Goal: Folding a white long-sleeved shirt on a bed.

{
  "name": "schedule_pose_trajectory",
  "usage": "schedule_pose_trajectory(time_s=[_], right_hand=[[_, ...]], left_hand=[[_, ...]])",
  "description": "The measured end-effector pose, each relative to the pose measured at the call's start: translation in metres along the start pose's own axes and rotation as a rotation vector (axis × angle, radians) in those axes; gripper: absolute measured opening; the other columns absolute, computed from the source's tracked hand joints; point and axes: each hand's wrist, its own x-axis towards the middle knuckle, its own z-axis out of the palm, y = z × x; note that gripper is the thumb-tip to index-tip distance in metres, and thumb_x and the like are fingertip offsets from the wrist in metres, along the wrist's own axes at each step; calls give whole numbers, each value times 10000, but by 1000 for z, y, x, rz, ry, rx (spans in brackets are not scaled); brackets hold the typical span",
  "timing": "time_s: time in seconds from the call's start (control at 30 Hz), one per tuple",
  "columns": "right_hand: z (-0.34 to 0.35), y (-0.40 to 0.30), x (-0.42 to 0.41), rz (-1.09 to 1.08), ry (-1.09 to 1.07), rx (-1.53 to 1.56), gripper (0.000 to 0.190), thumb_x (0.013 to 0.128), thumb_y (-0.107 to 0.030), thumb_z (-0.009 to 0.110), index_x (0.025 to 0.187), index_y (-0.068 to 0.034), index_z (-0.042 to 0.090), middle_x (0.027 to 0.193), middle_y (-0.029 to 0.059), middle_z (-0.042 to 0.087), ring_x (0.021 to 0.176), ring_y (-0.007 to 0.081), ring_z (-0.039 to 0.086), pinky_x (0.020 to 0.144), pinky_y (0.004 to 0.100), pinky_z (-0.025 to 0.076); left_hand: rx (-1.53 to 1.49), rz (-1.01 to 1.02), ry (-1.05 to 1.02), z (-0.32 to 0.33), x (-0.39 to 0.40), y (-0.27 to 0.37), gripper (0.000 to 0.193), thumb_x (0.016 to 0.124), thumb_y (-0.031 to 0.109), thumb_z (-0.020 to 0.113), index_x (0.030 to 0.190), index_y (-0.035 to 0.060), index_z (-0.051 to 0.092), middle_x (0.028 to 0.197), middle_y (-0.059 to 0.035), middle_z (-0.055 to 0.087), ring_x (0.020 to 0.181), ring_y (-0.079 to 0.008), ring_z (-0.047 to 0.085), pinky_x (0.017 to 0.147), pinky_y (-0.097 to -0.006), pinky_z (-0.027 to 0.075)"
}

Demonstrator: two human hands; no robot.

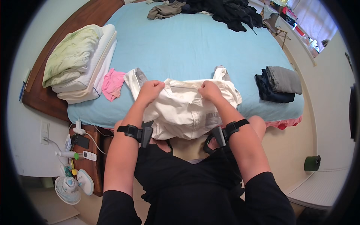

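Observation:
A white cloth garment with grey patches lies across the near edge of the bed, its lower part hanging over the side. My left hand is closed on its upper edge at the left. Gripping the same edge further right is my right hand. Between the two fists the edge is stretched fairly straight. Loose ends of the cloth, grey inside, stick out past each hand onto the light blue sheet. My fingertips are hidden in the fists.
Folded grey and dark garments lie at the bed's right. Left are a pink cloth and stacked pillows. Dark clothes are heaped at the far side. A small fan and a remote are by the bedside table.

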Motion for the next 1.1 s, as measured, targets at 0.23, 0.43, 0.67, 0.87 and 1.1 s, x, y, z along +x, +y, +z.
schedule_pose_trajectory(time_s=[0.23,0.43,0.67,0.87,1.1], right_hand=[[-56,-24,17,-114,285,222,243,811,-248,596,727,-21,603,706,157,654,663,288,644,652,409,501],[-113,-49,14,-325,154,715,247,818,-163,590,625,-33,508,600,-17,470,572,90,402,519,296,357],[-160,-70,27,-531,39,778,248,846,-166,596,642,-48,517,688,-48,481,653,71,412,574,267,357],[-201,-101,15,-529,-106,672,388,865,-432,747,968,-76,633,897,17,589,792,106,516,685,266,429],[-218,-89,11,-551,-787,714,939,766,-348,831,1523,-78,347,1396,152,523,1269,229,483,1027,373,417]], left_hand=[[-429,54,-186,-46,-16,46,290,982,302,637,1082,43,721,874,53,643,794,-48,552,725,-219,447],[-368,361,-91,-76,-6,97,245,1003,290,599,999,65,697,861,72,608,788,-29,519,718,-204,429],[-217,500,-73,-122,-2,162,241,1007,282,593,1017,66,700,890,57,631,837,-33,537,764,-214,437],[234,690,63,-169,-6,216,306,1005,289,583,1080,12,687,894,-17,675,871,-102,576,811,-257,463],[81,801,100,-198,-12,240,312,1016,293,585,1082,9,695,921,27,667,871,-60,568,796,-227,456]])
